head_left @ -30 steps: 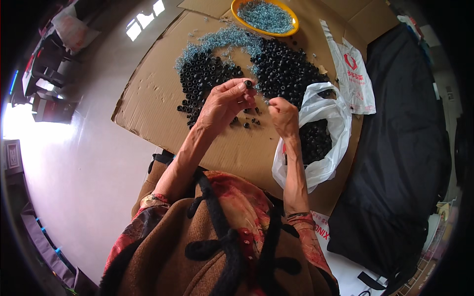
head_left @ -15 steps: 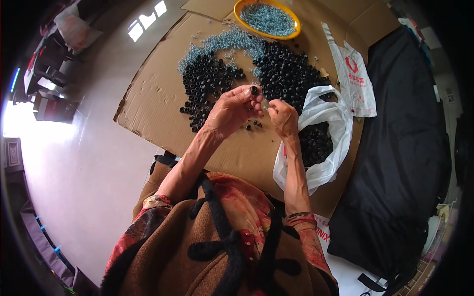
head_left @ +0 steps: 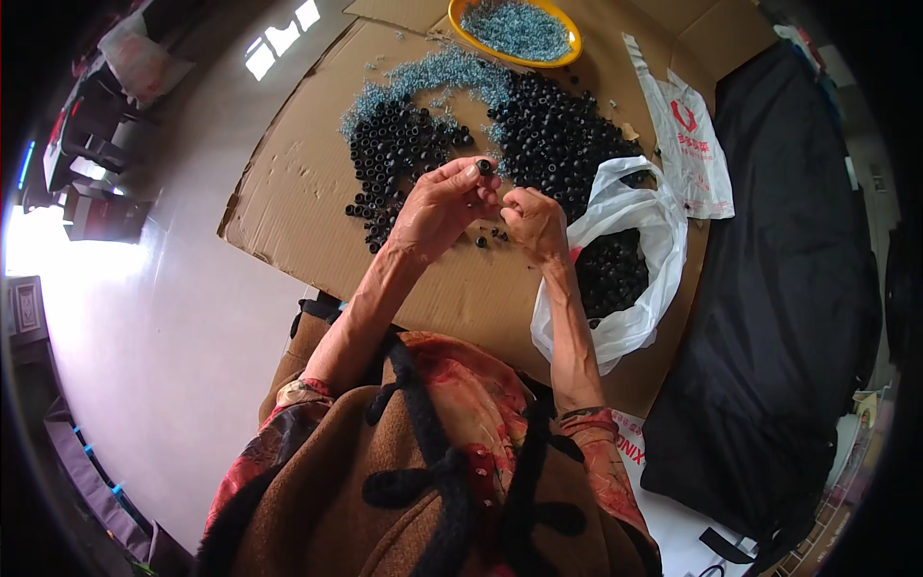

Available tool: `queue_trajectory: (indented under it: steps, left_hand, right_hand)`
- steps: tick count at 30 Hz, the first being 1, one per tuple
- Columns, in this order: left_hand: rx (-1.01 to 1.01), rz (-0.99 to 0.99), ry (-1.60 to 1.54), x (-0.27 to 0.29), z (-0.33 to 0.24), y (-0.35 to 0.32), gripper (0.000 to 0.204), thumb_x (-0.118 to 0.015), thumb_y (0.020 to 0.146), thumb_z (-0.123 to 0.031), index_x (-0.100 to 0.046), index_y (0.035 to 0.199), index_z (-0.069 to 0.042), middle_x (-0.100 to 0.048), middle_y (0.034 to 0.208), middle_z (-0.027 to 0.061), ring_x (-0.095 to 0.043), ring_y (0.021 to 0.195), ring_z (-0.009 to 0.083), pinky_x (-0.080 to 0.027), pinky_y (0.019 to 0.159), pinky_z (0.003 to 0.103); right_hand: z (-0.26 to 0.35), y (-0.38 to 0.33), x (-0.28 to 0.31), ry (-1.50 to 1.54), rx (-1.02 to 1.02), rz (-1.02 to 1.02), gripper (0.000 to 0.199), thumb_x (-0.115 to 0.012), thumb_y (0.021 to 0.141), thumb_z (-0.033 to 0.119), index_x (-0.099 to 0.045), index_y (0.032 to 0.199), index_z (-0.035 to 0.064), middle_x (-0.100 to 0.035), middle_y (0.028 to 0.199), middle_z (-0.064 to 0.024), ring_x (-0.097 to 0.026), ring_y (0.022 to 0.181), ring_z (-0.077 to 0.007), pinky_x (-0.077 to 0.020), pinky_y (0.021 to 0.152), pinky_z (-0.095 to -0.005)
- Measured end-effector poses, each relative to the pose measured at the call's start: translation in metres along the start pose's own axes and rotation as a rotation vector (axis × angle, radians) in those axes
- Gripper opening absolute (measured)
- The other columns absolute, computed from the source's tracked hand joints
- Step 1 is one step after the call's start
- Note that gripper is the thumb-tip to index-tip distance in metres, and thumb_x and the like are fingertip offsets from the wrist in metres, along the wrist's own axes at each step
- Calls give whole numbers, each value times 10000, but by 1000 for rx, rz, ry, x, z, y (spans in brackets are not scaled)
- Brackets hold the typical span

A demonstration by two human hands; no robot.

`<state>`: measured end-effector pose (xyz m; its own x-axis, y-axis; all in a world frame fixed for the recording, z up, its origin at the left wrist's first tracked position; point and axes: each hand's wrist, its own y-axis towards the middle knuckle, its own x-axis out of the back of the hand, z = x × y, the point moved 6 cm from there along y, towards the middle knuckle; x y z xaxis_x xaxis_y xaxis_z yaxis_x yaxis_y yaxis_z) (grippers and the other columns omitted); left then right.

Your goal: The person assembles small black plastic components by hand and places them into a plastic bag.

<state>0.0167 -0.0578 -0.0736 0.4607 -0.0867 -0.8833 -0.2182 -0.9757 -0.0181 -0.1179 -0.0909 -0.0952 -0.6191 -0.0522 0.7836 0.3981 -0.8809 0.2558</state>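
Black ring (head_left: pixel 484 166): pinched at the fingertips of the left hand (head_left: pixel 437 205), above the cardboard sheet (head_left: pixel 288 207); judged light, stiff and smooth, best gripped across its outer wall.
Right hand (head_left: pixel 532 219): clenched beside the left; contents cannot be told.
Orange bowl (head_left: pixel 463 29): filled with small pale blue pieces.
White plastic bag (head_left: pixel 625 322): soft, open-mouthed, black rings held inside.
Loose piles (head_left: pixel 558 130): 2 heaps of black rings on the cardboard.
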Motion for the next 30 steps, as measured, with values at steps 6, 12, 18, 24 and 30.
queue_trajectory:
  steps: [6,12,18,24,30]
  left_hand:
    - [-23,-1,24,1,-3,0,214,-548,879,-160,-576,1016,1,-590,859,60,-558,740,129,-482,735,318]
    - [-2,-8,47,-3,-1,-3,215,-551,877,-161,-577,1018,0,-592,855,56,-558,735,124,-483,744,316]
    - [30,29,74,-32,2,-6,217,-552,877,-158,-576,1021,3,-598,853,61,-573,748,134,-484,744,318]
    - [55,93,68,-61,5,-6,234,-552,875,-175,-573,1028,1,-598,856,66,-575,790,158,-476,758,331]
    - [52,112,19,-67,10,-3,231,-547,877,-168,-574,1032,1,-609,886,70,-581,820,165,-472,790,344]
  right_hand:
    - [3,-3,-8,-115,55,24,66,-602,701,65,-577,757,41,-577,684,-103,-579,628,-267,-458,560,-344]
    - [-1,-6,24,731,-340,44,44,-595,765,13,-613,803,25,-621,719,-54,-591,631,-164,-473,585,-281]
    - [45,-2,81,1110,-122,-80,139,-640,744,-2,-599,876,-22,-616,798,-110,-588,723,-167,-479,721,-276]
    - [67,-2,109,971,-10,-166,157,-651,723,-29,-602,872,-17,-608,829,-98,-573,744,-159,-464,716,-264]
    - [78,1,124,540,139,-252,173,-657,714,-44,-612,874,5,-595,800,-62,-555,733,-147,-446,687,-256]
